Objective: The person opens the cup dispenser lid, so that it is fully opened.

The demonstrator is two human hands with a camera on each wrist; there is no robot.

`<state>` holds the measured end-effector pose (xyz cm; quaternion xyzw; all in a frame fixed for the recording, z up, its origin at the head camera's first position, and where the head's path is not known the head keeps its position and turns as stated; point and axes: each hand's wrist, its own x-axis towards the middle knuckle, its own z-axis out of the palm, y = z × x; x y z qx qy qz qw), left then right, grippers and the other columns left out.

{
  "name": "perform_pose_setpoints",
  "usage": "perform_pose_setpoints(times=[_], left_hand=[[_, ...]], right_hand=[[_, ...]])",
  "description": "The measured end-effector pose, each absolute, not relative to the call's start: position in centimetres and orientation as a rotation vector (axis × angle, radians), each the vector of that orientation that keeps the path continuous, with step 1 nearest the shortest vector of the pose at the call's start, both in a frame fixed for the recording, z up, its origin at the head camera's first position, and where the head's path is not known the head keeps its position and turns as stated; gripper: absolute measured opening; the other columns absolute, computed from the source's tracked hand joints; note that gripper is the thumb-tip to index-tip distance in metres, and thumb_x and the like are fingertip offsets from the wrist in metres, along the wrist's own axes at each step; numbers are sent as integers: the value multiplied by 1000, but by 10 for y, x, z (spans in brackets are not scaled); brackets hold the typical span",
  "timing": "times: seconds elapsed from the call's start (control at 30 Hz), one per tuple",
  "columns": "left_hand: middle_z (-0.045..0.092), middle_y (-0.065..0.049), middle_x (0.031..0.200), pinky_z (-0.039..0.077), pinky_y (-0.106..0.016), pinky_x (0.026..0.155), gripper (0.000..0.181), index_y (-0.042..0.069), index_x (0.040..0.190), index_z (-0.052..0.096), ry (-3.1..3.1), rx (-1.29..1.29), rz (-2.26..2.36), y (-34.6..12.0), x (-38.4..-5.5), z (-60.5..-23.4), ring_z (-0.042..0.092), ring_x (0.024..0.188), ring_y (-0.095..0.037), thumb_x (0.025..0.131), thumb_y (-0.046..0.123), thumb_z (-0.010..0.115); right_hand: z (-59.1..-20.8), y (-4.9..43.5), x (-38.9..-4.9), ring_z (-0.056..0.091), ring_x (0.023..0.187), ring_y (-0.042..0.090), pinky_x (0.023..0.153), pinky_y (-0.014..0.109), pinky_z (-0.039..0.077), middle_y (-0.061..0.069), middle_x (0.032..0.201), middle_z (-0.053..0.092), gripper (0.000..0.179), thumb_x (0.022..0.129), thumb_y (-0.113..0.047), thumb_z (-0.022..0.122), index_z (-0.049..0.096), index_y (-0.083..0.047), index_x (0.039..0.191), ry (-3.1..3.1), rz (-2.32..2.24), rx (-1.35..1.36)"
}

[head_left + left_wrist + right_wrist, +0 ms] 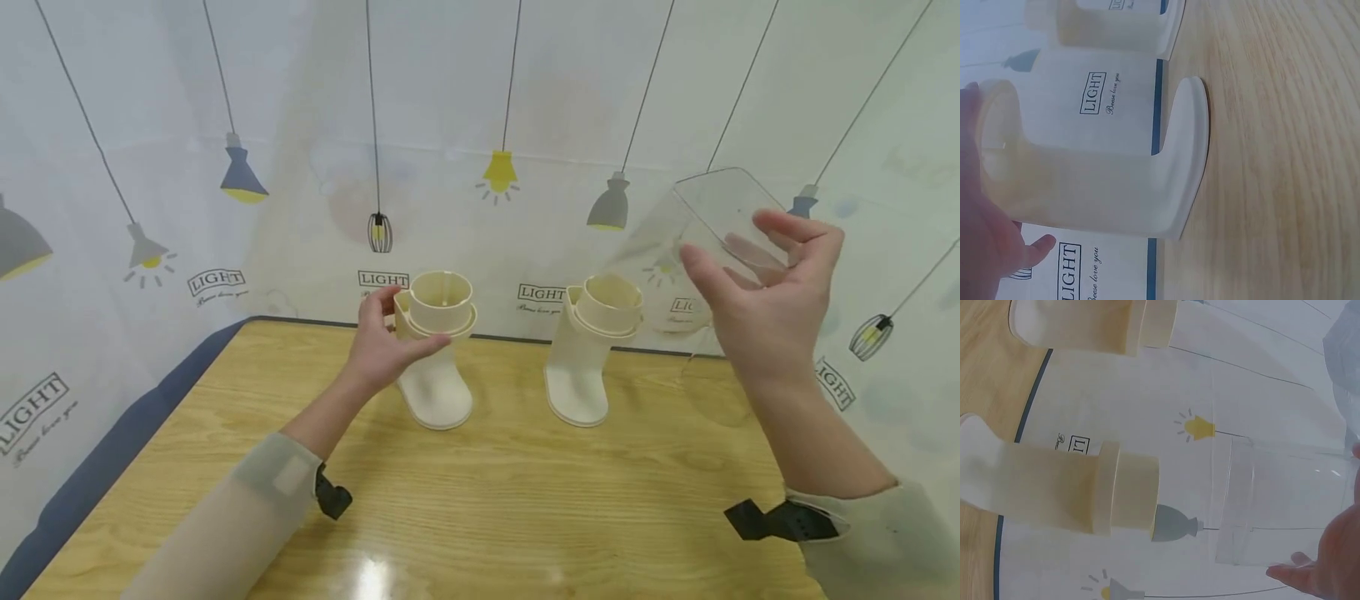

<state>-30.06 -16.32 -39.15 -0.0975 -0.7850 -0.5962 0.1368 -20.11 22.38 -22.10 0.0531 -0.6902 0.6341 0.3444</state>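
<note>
Two cream plastic stands with a ring-shaped top and a rounded foot are upright on the table. My left hand (pixel 384 343) grips the left stand (pixel 435 392) near its ring, thumb in front and fingers behind. The left wrist view shows that stand's curved foot (pixel 1188 144) flat on the tabletop. Raised at the right, my right hand (pixel 783 308) holds a clear plastic container (pixel 1291 500) between thumb and fingers. In the right wrist view, the container is level with the right stand's ring (pixel 1135 490) and apart from it. No hand touches the right stand (pixel 581 375).
The wooden table (pixel 480 500) has a dark edge along the back. Behind it hangs a pale curtain (pixel 450 100) printed with lamps and lettering. Black straps (pixel 787 521) circle both wrists. A pale translucent thing (pixel 1344 362) shows at the right wrist view's upper right.
</note>
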Motion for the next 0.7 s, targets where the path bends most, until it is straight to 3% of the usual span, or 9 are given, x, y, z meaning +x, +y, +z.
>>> perform_pose_setpoints(times=[0.43, 0.7], left_hand=[[43, -15, 165, 44, -61, 124, 112, 10, 171, 30, -2348, -375, -1724, -168, -304, -385, 45, 151, -32, 85, 37, 96], [30, -17, 172, 42, -63, 126, 122, 14, 175, 22, -2416, -351, -1693, -164, -304, -382, 38, 156, -34, 83, 45, 95]], right_hand=[[-242, 274, -186, 61, 134, 14, 89, 13, 54, -9, 155, 46, 73, 86, -11, 92, 48, -24, 143, -1788, 1618, -107], [-251, 296, -178, 59, 134, 12, 88, 11, 52, -11, 154, 45, 74, 86, -7, 91, 48, -26, 142, -1737, 1682, -206]])
